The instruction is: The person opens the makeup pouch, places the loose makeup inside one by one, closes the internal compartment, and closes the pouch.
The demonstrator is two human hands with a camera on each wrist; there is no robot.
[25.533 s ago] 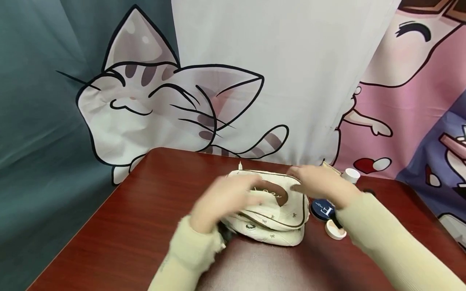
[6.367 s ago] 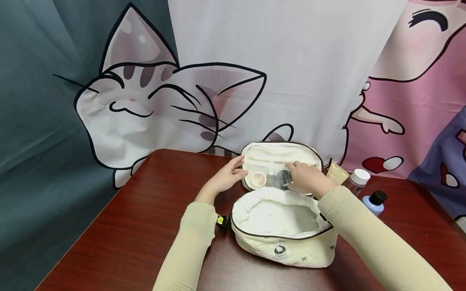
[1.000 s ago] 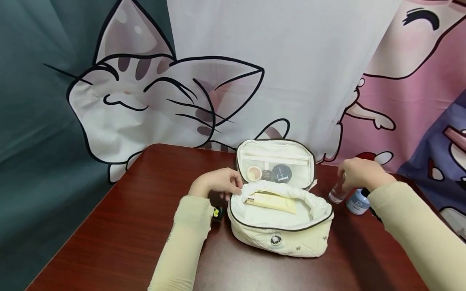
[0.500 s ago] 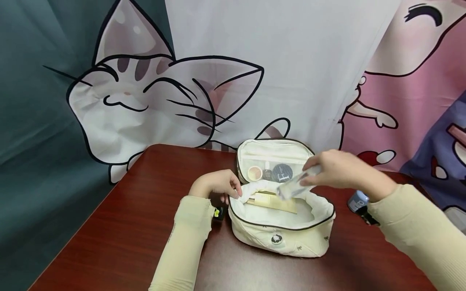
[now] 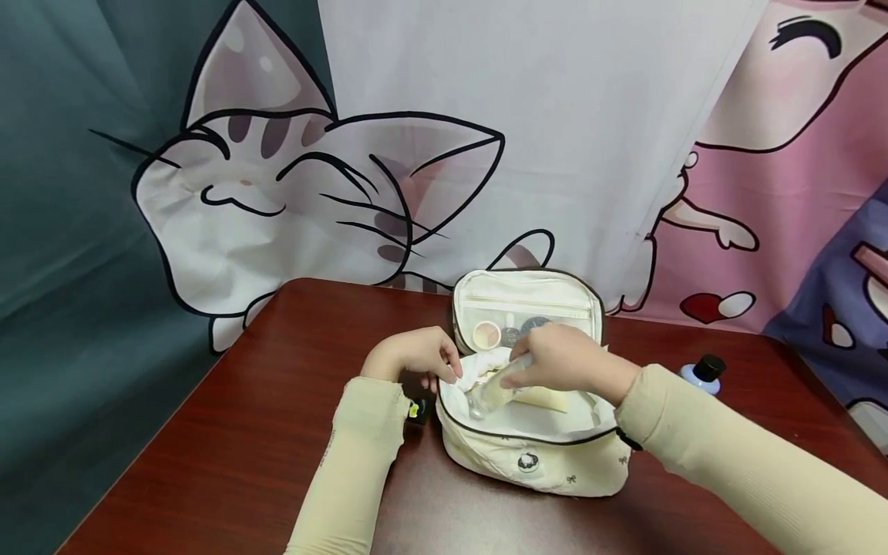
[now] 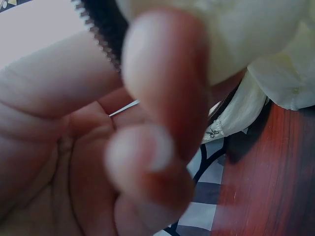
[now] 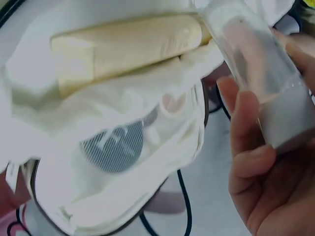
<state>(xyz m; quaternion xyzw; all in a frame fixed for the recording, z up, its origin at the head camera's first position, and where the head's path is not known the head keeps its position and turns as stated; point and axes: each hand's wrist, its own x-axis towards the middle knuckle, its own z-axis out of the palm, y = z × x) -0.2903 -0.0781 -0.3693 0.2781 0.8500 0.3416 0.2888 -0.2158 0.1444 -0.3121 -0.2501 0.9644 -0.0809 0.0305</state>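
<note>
A cream quilted cosmetic bag (image 5: 534, 470) stands unzipped on the table, its lid leaning back. My left hand (image 5: 419, 351) pinches the left rim of the bag; the dark zipper edge (image 6: 101, 34) shows beside the fingers in the left wrist view. Over the opening, my right hand (image 5: 565, 361) grips a clear bottle (image 5: 489, 396) with a whitish cap, tilted with its clear end down inside the rim. A pale yellow tube (image 7: 133, 49) lies in the bag. Behind the lid's mesh pocket sit a round dark compact (image 7: 113, 147) and a small pan of powder (image 5: 486, 334).
A light blue bottle with a black cap (image 5: 702, 375) stands on the red-brown table (image 5: 229, 432), right of the bag. Behind the table hangs a cartoon cat curtain (image 5: 590, 154).
My right hand has lifted the clear bottle from the right side of the table and carried it left into the bag's opening. The left hand stays at the rim.
</note>
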